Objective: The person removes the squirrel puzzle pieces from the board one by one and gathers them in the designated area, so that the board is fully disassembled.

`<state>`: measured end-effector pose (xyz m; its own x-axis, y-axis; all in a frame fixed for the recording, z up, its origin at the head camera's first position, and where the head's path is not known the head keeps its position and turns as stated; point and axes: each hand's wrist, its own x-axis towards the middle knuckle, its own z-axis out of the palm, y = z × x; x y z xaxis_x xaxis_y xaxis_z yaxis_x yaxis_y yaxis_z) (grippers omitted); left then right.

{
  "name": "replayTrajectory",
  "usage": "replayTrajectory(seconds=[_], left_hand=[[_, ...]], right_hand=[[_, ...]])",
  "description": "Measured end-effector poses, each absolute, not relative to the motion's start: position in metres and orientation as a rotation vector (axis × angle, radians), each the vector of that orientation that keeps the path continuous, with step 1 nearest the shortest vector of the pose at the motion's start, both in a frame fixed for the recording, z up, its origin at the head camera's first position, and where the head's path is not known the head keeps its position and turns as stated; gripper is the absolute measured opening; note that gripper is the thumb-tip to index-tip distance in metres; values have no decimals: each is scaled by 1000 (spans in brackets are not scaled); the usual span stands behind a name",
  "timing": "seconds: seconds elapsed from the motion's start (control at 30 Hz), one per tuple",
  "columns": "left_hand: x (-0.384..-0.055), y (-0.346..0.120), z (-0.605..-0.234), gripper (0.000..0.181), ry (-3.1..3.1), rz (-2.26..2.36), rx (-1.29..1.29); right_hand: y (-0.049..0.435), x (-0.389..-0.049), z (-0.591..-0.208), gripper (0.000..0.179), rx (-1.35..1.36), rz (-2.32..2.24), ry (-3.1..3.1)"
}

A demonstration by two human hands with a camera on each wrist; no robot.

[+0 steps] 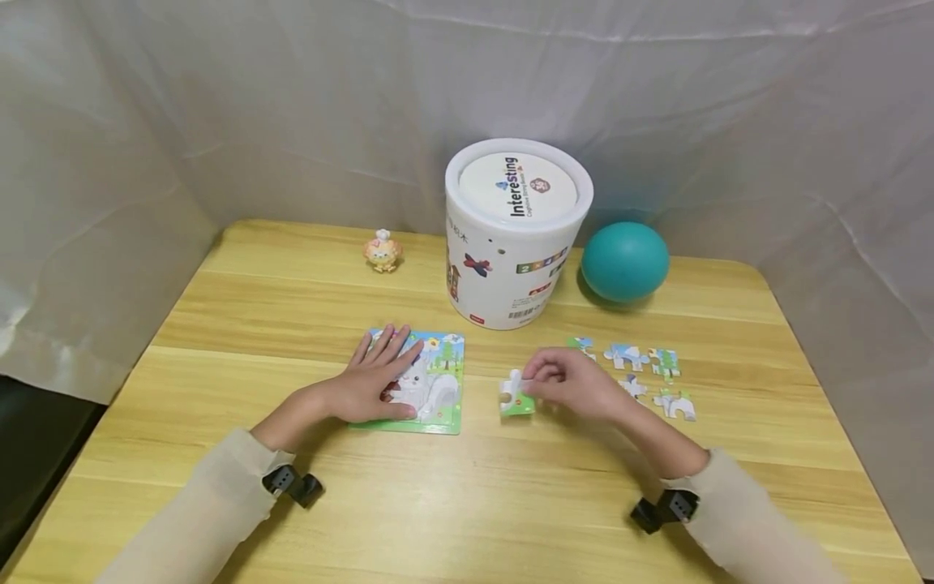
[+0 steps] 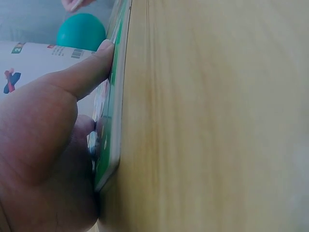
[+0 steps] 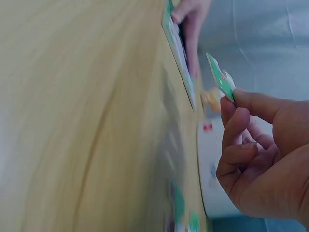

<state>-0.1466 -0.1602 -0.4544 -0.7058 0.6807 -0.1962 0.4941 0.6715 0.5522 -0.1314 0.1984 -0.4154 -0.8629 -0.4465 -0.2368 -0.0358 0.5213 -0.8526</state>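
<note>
My right hand (image 1: 576,383) pinches a puzzle piece (image 1: 517,403) between thumb and finger, with white and green printing on it. In the right wrist view that piece is held up off the wood, its edge toward the camera. My left hand (image 1: 372,383) lies with fingers spread on a square puzzle board (image 1: 443,389) showing a white animal with a bushy tail on a green and blue scene. Part of the board is hidden under this hand. In the left wrist view the thumb (image 2: 89,67) rests along the board's green edge.
Several loose puzzle pieces (image 1: 626,357) lie right of the right hand, partly behind it. A white lidded tub (image 1: 492,276) stands behind, with a teal ball (image 1: 625,262) to its right and a small toy figure (image 1: 383,251) to its left. Grey cloth (image 1: 328,105) hangs around the wooden table (image 1: 467,503).
</note>
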Motion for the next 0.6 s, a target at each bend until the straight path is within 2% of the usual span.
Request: replayTrajectory(seconds=[0.27, 0.6], left_hand=[[-147, -161, -456, 99, 2505, 667, 922], [-147, -160, -457, 100, 2514, 666, 933]], right_hand=[[253, -119, -404, 21, -299, -1286, 2378], [306, -100, -402, 20, -350, -1267, 2315]])
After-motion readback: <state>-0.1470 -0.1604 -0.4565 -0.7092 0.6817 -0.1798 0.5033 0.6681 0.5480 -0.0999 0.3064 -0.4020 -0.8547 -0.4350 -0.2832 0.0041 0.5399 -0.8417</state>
